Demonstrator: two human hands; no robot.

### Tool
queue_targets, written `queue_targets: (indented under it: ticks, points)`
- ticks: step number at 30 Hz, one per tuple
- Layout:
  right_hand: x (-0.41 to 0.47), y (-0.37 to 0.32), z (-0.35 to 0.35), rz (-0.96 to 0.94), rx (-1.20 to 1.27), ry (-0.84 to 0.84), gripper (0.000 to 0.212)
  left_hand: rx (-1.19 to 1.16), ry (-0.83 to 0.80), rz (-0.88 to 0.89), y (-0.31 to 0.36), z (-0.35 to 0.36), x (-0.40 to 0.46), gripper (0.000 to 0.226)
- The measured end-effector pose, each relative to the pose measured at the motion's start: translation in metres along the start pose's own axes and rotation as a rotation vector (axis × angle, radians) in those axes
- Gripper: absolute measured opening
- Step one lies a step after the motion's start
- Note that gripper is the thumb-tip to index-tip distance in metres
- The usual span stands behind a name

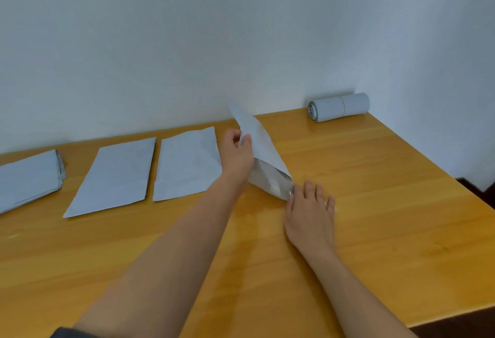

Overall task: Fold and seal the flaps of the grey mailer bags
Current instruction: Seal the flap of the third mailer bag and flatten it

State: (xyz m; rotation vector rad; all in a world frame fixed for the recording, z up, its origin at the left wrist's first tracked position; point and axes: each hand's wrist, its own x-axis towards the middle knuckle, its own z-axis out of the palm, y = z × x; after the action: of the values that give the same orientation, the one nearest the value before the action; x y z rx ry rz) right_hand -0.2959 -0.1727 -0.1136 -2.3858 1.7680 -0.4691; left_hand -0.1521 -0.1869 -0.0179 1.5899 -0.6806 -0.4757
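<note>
Your left hand (237,154) grips a grey mailer bag (261,153) by its upper edge, thumb in front and fingers (232,134) curled behind, holding it tilted on edge above the wooden surface (375,203) with its lower corner down by your right hand (310,214). That right hand lies flat on the surface with its fingers straight and spread, its fingertips just beside the bag's open lower end. To the left, two mailer bags (187,163) lie flat side by side, a stack of bags (29,177) sits at the far left, and a rolled bundle of bags (338,107) rests against the wall (241,29).
</note>
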Motion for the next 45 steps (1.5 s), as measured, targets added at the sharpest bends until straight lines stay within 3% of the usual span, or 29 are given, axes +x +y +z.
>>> queue_targets:
  ticks: [4,9,13,17,20,23,26,30,34,37,39,42,43,45]
  points:
    - [0.0,0.003,-0.001,-0.001,0.009,-0.022,0.047,-0.057,0.007,0.052,0.023,-0.035,-0.011,0.009]
    - [0.001,0.004,-0.007,-0.007,0.026,-0.07,0.047,-0.076,0.048,-0.035,0.01,-0.108,-0.039,0.009]
    - [0.004,-0.002,-0.024,0.066,0.108,-0.079,0.05,0.165,0.121,-0.162,-0.018,-0.168,-0.056,0.014]
    - [-0.003,-0.017,-0.035,0.003,0.022,0.008,0.058,0.37,-0.098,-0.433,-0.038,-0.214,-0.067,0.019]
    - [-0.007,-0.031,-0.037,-0.107,0.054,0.054,0.055,0.477,-0.217,-0.506,-0.044,-0.23,-0.073,0.027]
    - [-0.01,-0.046,-0.043,-0.202,0.157,0.11,0.046,0.493,-0.246,-0.497,-0.046,-0.235,-0.074,0.026]
    - [-0.018,-0.061,-0.045,-0.42,0.2,0.108,0.034,0.533,-0.266,-0.478,-0.049,-0.24,-0.072,0.028]
    - [-0.037,-0.079,-0.03,-0.529,0.317,-0.287,0.04,0.618,-0.374,-0.485,-0.049,-0.243,-0.072,0.024]
    - [-0.052,-0.084,-0.004,-0.584,0.244,-0.371,0.049,0.731,-0.433,-0.455,-0.051,-0.251,-0.069,0.024]
    - [-0.062,-0.091,0.001,-0.688,0.152,-0.144,0.042,0.832,-0.333,-0.378,-0.058,-0.259,-0.058,0.016]
    - [-0.067,-0.103,-0.006,-0.748,0.151,-0.038,0.047,0.96,-0.183,-0.263,-0.063,-0.264,-0.052,0.014]
    - [-0.068,-0.114,-0.009,-0.815,0.221,-0.053,0.038,1.16,0.093,-0.016,-0.069,-0.266,-0.05,0.017]
    - [-0.067,-0.115,-0.008,-0.824,0.242,-0.086,0.034,1.133,0.115,0.007,-0.069,-0.264,-0.051,0.013]
    - [-0.067,-0.115,-0.003,-0.809,0.233,-0.194,0.035,1.029,-0.013,-0.088,-0.065,-0.257,-0.056,0.018]
